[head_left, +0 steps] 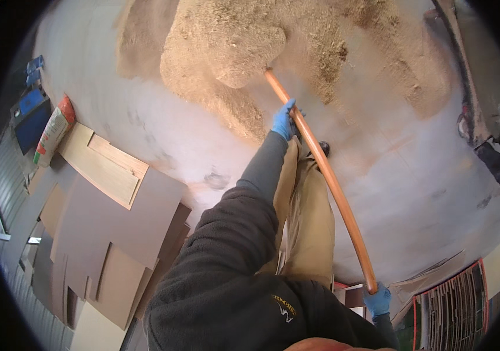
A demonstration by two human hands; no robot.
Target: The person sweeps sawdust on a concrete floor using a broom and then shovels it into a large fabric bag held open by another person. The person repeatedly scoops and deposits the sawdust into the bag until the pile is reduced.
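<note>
A shovel with a long orange-brown wooden handle (336,186) runs diagonally past my legs. My left hand (285,120), in a blue glove, is wrapped round the handle in its upper part. Low at the right, my right hand (378,300), also gloved in blue, grips the handle's near end. The far end of the handle meets a heap of tan sawdust (203,50) on the floor. Sawdust covers the shovel's blade, so its shape is hard to make out. More loose sawdust spreads to the right of the heap.
Stacked brown and grey boards (124,225) lean at the left. Behind them are a white and red sack (54,131) and a blue box (30,114). Upright sheets stand in a red-edged rack (452,307) at the lower right. My black shoe (323,148) is beside the handle.
</note>
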